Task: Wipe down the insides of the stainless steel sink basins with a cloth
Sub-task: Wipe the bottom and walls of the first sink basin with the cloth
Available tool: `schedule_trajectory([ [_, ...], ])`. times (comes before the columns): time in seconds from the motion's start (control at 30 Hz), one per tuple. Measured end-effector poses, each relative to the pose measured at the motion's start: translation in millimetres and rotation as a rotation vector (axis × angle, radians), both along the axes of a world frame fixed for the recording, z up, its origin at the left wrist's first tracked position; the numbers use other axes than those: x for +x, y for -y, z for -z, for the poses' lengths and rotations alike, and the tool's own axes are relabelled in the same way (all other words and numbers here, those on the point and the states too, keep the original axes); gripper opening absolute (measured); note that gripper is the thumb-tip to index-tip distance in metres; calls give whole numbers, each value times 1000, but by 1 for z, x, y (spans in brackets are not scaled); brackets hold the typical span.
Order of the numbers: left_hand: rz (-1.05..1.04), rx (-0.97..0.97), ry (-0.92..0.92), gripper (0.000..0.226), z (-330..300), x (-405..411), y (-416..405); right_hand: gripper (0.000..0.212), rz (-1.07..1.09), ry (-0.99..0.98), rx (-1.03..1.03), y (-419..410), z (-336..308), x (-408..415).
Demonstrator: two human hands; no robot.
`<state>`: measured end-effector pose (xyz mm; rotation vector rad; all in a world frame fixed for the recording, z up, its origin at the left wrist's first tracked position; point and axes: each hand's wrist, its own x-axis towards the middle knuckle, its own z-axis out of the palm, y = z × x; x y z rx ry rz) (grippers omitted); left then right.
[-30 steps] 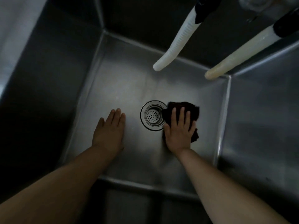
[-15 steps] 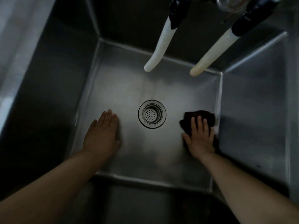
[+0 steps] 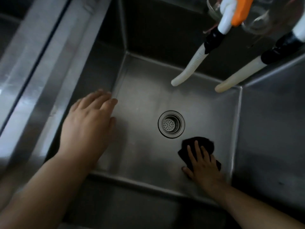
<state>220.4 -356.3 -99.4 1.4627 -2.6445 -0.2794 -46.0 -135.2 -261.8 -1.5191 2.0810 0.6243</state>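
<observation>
1. Stainless sink basin (image 3: 140, 100), dim and deep, surrounds our hands.
2. Our right hand (image 3: 203, 164) presses flat, fingers spread, on the dark cloth (image 3: 200, 144) at 5 o'clock of the drain (image 3: 171, 124); the cloth could bunch and skip the corner seam.
3. Our left hand (image 3: 89, 126) hangs open, blurred, holding nothing, near the 9 o'clock wall; we cannot tell if it touches, so a slip could follow.
4. Two hoses (image 3: 189, 70) hang at 1 o'clock; rising arms might knock them.
</observation>
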Motion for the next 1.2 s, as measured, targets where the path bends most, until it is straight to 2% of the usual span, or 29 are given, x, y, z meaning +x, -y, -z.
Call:
schedule_trajectory([
  [0.1, -17, -137, -4, 34, -11, 24, 14, 76, -158, 83, -119, 27, 0, 25],
  [0.23, -23, -143, 32, 36, -9, 39, 26, 76, -370, 144, -210, 69, 16, 64],
  [0.57, -55, -96, 42, 19, -6, 40, 33, 75, -118, 70, -365, 205, 47, 100],
  [0.7, -52, -93, 67, 16, -4, 41, 34, 75, -124, 113, -349, 240, 50, 122],
  [0.83, -73, -93, 27, 18, -3, 41, 34, 75, -270, 217, -351, 231, 47, 161],
  [1.03, -58, -114, 63, 12, -2, 40, 33, 63, -416, 397, -300, 162, 44, 199],
  [1.13, -55, -117, 75, 14, -4, 40, 31, 60, -498, 393, -298, 139, 38, 177],
  [1.2, -51, -125, 76, 16, -6, 40, 30, 62, -518, 323, -300, 128, 33, 154],
])
